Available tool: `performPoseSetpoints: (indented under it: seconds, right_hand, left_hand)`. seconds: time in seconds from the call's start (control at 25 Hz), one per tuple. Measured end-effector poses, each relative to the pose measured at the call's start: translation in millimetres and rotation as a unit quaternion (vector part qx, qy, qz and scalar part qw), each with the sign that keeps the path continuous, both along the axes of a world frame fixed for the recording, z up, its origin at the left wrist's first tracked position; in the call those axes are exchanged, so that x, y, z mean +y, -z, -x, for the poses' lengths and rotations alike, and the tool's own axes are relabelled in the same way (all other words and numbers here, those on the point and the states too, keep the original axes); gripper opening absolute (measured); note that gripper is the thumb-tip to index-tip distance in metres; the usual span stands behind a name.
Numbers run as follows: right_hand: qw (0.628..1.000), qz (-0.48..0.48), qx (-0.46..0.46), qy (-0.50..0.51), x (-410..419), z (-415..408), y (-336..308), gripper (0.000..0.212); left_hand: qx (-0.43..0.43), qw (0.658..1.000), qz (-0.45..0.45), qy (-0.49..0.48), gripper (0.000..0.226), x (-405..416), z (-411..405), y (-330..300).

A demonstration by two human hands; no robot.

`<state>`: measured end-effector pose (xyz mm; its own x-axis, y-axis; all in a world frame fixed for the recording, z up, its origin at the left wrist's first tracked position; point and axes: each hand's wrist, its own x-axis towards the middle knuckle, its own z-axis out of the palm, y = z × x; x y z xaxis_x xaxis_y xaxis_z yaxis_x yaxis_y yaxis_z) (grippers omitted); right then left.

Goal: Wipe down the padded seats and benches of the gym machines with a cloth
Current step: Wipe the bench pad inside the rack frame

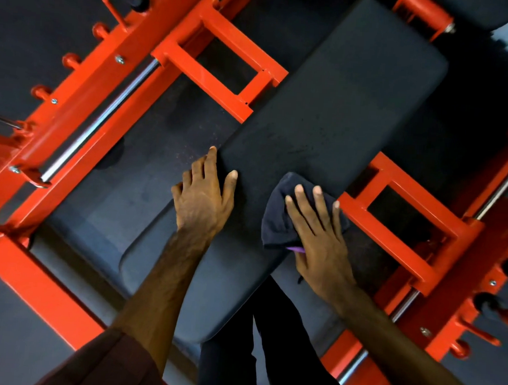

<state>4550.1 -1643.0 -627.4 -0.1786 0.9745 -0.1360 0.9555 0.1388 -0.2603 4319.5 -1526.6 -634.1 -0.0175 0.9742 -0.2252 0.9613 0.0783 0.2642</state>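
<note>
Mid-wipe on the padded bench [326, 113] here: my right hand [321, 241] is spread flat, pressing the dark cloth [275, 220] onto its right edge, while my left hand [205, 198] lies open, bracing the left edge. Next I'd guess it's long strokes up toward the far end, which looks untouched.

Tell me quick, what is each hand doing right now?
Left hand: open, fingers straight, resting on the padded bench edge.
Right hand: open, straight fingers pressing the dark cloth onto the bench.

Bare forearms, a dark maroon sleeve [102, 361], black trousers [237, 355].
</note>
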Motion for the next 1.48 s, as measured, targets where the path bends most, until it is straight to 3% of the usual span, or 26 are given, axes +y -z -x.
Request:
performPoseSetpoints:
  seconds: [0.08,0.2,0.24,0.4,0.56,0.6,0.72,0.76,0.92,0.96,1.12,1.28,1.32,1.48]
  right_hand:
    - [0.999,-0.022,-0.019,-0.026,17.6,-18.5,-5.5,0.104]
    - [0.994,-0.019,-0.045,0.1,58.0,0.9,-2.6,0.097]
    - [0.994,-0.019,-0.05,0.09,58.9,12.1,-1.4,0.097]
    - [0.991,-0.045,-0.065,-0.112,32.2,-21.9,-2.9,0.09]
    - [0.993,-0.028,-0.069,0.088,79.4,-7.5,-4.3,0.092]
    - [0.995,-0.025,-0.064,0.079,78.8,2.5,-2.2,0.092]
    - [0.993,-0.04,-0.063,-0.089,44.3,-21.7,0.5,0.097]
    - [0.993,-0.04,-0.066,-0.092,41.0,-39.5,-4.5,0.099]
    - [0.99,-0.028,-0.042,0.129,90.2,-24.8,-4.7,0.099]
    - [0.991,-0.031,-0.04,0.122,95.0,-12.0,-3.5,0.098]
    - [0.995,-0.047,-0.052,-0.077,49.1,-42.3,-5.6,0.1]
    - [0.989,-0.017,-0.046,0.138,102.4,-38.8,-5.7,0.103]
    - [0.989,-0.011,-0.049,0.14,115.7,-23.2,-4.8,0.101]
    - [0.993,-0.03,-0.069,-0.089,86.3,-36.2,-3.6,0.1]
  left_hand:
    - [0.005,1.0,-0.002,-0.002,0.073,0.6,-0.3,0.3]
    - [0.016,1.0,-0.006,-0.013,0.072,0.1,-2.9,1.7]
    - [0.016,1.0,-0.007,-0.017,0.072,-0.5,-3.4,2.0]
    - [0.003,1.0,0.005,-0.002,0.071,0.7,-0.6,-2.9]
    - [0.015,1.0,0.011,-0.002,0.073,2.4,-1.0,-3.2]
    - [0.014,1.0,0.01,-0.002,0.072,2.5,-1.4,-3.8]
    - [-0.007,1.0,0.026,0.012,0.071,5.1,2.0,-6.4]
    - [-0.013,0.999,0.028,0.016,0.071,7.1,3.1,-6.7]
    - [-0.005,1.0,0.009,0.015,0.073,6.8,3.0,-4.1]
    - [-0.009,1.0,0.006,0.012,0.074,7.7,2.2,-3.1]
    - [-0.04,0.999,0.01,0.019,0.076,17.9,-4.1,-4.1]
    - [-0.023,1.0,-0.003,0.02,0.074,25.5,-14.7,1.5]
    - [-0.022,1.0,-0.007,0.014,0.073,26.0,-15.7,3.1]
    - [-0.033,0.999,0.002,0.012,0.076,25.4,-13.1,-0.2]
